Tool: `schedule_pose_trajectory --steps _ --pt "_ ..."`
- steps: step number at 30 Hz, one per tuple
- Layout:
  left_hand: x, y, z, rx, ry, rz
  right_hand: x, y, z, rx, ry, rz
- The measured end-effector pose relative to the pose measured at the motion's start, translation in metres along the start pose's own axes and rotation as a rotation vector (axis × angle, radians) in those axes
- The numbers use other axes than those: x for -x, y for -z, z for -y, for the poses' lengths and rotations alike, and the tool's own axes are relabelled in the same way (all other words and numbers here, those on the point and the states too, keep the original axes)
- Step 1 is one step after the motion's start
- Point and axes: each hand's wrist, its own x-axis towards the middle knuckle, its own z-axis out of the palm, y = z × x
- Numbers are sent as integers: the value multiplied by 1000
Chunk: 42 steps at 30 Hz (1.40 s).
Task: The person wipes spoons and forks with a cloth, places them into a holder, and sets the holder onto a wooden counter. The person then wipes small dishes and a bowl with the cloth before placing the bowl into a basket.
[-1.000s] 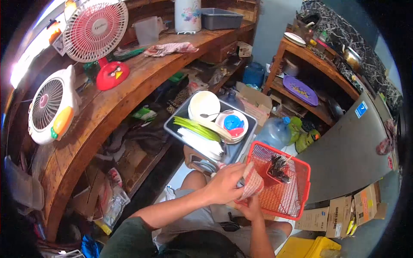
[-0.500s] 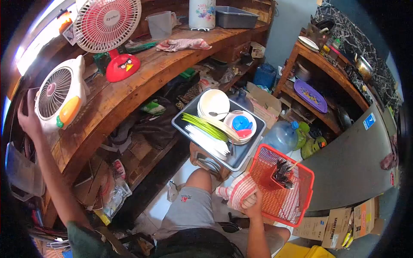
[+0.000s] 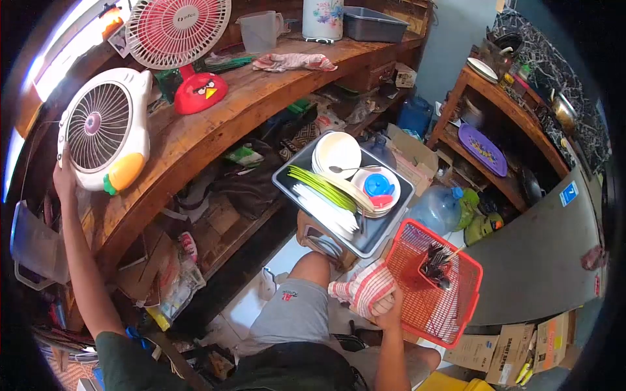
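At the far left, my left hand (image 3: 64, 180) is at the lower left edge of the white box fan (image 3: 138, 107), with a digit on its front rim and the other fingers mostly hidden. The fan has an orange carrot shape at its corner. My right hand (image 3: 389, 309) is closed on a red-and-white checked cloth (image 3: 366, 287), above my lap; whatever is inside the cloth is hidden. Just right of it sits a red basket (image 3: 471, 306) with a holder of dark-handled cutlery (image 3: 435, 266). A grey tub (image 3: 370, 250) beyond holds white bowls (image 3: 338, 153), green and white plates and a blue lid.
A red-based fan (image 3: 199, 92), another checked cloth (image 3: 295, 62) and a clear pitcher (image 3: 259, 32) are on the curved wooden counter (image 3: 244, 98). A water bottle (image 3: 435, 210) stands behind the basket. The grey refrigerator (image 3: 535, 260) and cardboard boxes (image 3: 512, 352) are at right.
My left hand has left the cloth and moved far left to the white fan. My right hand still holds the cloth. The view has shifted left, so the scene sits further right.
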Motion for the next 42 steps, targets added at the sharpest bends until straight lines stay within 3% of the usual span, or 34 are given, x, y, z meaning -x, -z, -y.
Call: schedule_pose_trajectory --steps 4,5,6,7,8,9,12,16,17,19,23,25,26,28,29,31,33,38,39,40,41,42 --pt "-38 6 12 344 -97 141 3 1 -6 -242 -65 -142" --pt "-45 8 6 412 -242 125 -4 14 -30 -795 -57 140" --pt "-50 15 -8 390 -166 176 -7 23 -43 -1337 -42 443" --pt "-90 26 16 250 -211 225 -4 23 -41 -1336 -35 436" --pt "-130 36 40 109 -256 273 -1 20 -33 -1055 -46 310" --pt "-107 39 1 139 -300 282 2 15 -23 -774 -57 186" --pt "-121 43 -17 211 -406 444 4 1 -1 68 -92 -177" --pt "-80 26 -68 427 -230 453 -3 -4 4 135 128 -86" --pt "-112 31 -25 409 -268 446 -4 -7 5 194 163 -118" --pt "-279 45 130 372 -344 426 -7 -7 8 255 203 -156" --pt "-256 47 116 275 -478 361 -12 1 14 119 49 -179" --pt "-279 56 153 211 -537 319 -14 6 11 19 -38 -190" --pt "-208 44 93 179 -566 299 -15 4 15 20 -39 -183" --pt "-132 34 16 117 -626 263 -11 -3 26 270 181 -148" --pt "-137 32 17 88 -654 245 -11 2 18 272 182 -144" --pt "-125 28 5 33 -712 209 -10 12 1 78 -40 -192" --pt "-140 26 26 -19 -769 174 -8 0 18 77 24 -208" --pt "106 -18 -242 -155 -915 75 -9 2 24 125 89 -230" --pt "102 -17 -238 -184 -945 53 -10 -1 27 75 24 -271" --pt "129 -45 -242 -137 -805 202 -10 -3 28 25 -45 -310" --pt "163 -65 -272 -46 -564 541 -10 -3 25 25 -46 -307" --pt "180 -92 -273 -13 -526 574 -9 0 20 81 -7 -244"
